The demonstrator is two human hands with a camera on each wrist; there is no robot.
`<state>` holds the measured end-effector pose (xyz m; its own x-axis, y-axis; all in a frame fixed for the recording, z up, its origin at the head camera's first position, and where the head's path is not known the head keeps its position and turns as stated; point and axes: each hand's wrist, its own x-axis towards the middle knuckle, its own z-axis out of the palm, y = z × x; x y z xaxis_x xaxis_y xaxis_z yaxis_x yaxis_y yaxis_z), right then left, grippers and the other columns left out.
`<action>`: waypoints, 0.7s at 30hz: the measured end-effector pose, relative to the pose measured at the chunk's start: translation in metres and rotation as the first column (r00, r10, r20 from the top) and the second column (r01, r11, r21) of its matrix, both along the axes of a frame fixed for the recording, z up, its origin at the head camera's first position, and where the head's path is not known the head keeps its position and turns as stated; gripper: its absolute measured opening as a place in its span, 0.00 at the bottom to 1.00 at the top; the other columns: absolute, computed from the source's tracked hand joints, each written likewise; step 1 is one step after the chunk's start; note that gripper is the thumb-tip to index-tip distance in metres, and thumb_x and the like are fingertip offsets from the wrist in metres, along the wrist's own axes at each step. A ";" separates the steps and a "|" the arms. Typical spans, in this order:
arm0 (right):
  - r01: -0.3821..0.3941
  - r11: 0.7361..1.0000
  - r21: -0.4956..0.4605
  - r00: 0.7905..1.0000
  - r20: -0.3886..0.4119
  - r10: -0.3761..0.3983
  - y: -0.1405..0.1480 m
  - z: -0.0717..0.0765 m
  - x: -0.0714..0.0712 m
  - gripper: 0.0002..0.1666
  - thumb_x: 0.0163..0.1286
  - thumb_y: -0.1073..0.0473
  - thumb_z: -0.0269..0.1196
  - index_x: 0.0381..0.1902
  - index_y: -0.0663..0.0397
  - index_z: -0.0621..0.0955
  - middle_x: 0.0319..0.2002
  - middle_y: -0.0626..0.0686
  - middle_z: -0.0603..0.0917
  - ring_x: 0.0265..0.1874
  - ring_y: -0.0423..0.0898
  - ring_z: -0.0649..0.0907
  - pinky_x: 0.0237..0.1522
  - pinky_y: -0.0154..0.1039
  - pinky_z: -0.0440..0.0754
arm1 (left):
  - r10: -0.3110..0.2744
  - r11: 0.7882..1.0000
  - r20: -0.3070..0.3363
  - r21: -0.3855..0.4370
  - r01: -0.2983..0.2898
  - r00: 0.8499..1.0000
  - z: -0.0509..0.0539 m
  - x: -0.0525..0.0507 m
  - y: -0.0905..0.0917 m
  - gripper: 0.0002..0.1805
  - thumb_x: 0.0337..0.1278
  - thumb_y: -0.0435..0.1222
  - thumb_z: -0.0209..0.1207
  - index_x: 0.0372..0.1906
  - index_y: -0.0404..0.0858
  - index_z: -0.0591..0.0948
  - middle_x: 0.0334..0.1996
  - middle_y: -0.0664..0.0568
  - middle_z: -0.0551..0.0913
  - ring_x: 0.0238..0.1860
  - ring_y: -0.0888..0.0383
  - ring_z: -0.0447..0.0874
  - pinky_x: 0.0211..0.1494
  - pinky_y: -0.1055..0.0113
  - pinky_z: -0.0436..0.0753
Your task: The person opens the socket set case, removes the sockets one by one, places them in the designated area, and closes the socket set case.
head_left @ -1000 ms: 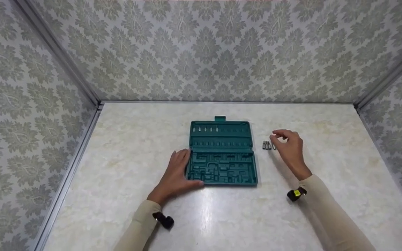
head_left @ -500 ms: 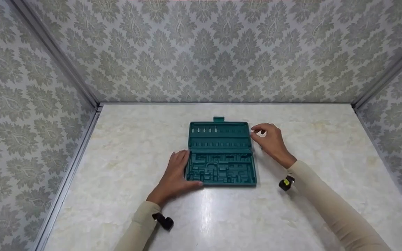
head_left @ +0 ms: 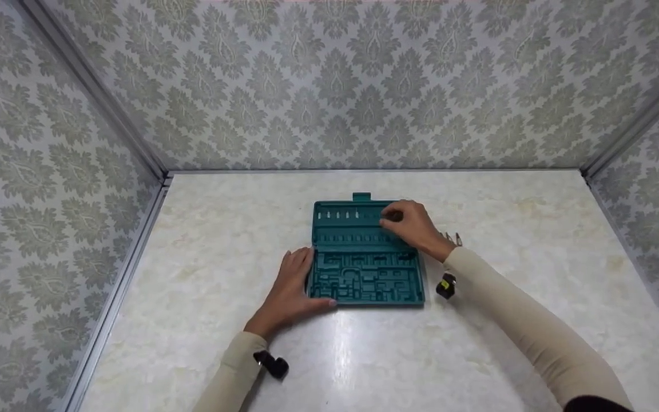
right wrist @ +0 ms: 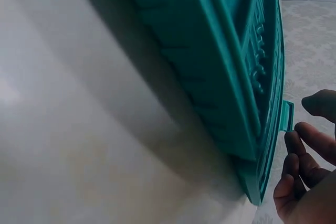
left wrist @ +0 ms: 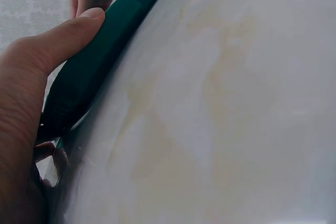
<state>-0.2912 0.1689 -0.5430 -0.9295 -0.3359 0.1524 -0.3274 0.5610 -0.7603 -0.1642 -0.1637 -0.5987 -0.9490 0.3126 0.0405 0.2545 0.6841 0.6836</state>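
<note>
A green plastic tool case [head_left: 366, 249] lies open on the table. Several small metal screwdriver bits [head_left: 338, 216] stand in the left part of its upper row. My left hand [head_left: 289, 292] holds the case's lower left corner, thumb along the front edge and fingers at the left side. In the left wrist view the thumb [left wrist: 89, 19] presses on the green rim. Over the right part of the upper row, my right hand [head_left: 412, 226] brings thumb and forefinger together in a pinch on a small screwdriver bit, which the fingers mostly hide. The right wrist view shows those fingers [right wrist: 315, 135] beside the case's latch.
More loose bits [head_left: 454, 238] lie on the table right of the case, partly behind the right wrist. The case's latch tab [head_left: 361, 196] points to the back. Patterned wall panels [head_left: 335, 86] enclose the table [head_left: 221, 229] at the back and sides.
My right hand has moved left from the loose bits to over the case's upper row, fingers pinched. The left hand has kept its hold on the case corner.
</note>
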 end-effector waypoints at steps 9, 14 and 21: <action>-0.057 0.998 0.001 0.998 0.005 0.057 -0.019 -0.005 -0.010 0.16 0.81 0.59 0.69 0.60 0.63 0.89 0.54 0.59 0.89 0.52 0.55 0.88 0.59 0.56 0.87 | -0.008 1.000 0.010 0.020 0.008 1.000 0.002 0.001 0.000 0.75 0.46 0.74 0.74 0.92 0.45 0.50 0.90 0.49 0.53 0.90 0.46 0.37 0.90 0.44 0.45; -0.074 0.997 0.006 0.997 0.026 0.074 -0.028 -0.004 -0.017 0.17 0.80 0.59 0.70 0.60 0.63 0.89 0.55 0.60 0.88 0.54 0.55 0.87 0.60 0.56 0.86 | -0.029 1.000 -0.032 -0.002 0.029 0.999 0.001 -0.001 -0.001 0.75 0.47 0.72 0.75 0.91 0.39 0.51 0.89 0.45 0.55 0.90 0.44 0.43 0.91 0.46 0.41; -0.087 0.996 0.011 0.994 0.069 0.086 -0.037 0.000 -0.024 0.18 0.80 0.58 0.69 0.60 0.62 0.89 0.57 0.61 0.87 0.56 0.56 0.86 0.62 0.58 0.85 | -0.033 0.999 -0.041 -0.007 0.033 0.999 0.000 -0.002 0.000 0.75 0.48 0.72 0.75 0.91 0.37 0.52 0.89 0.42 0.56 0.90 0.43 0.45 0.91 0.46 0.40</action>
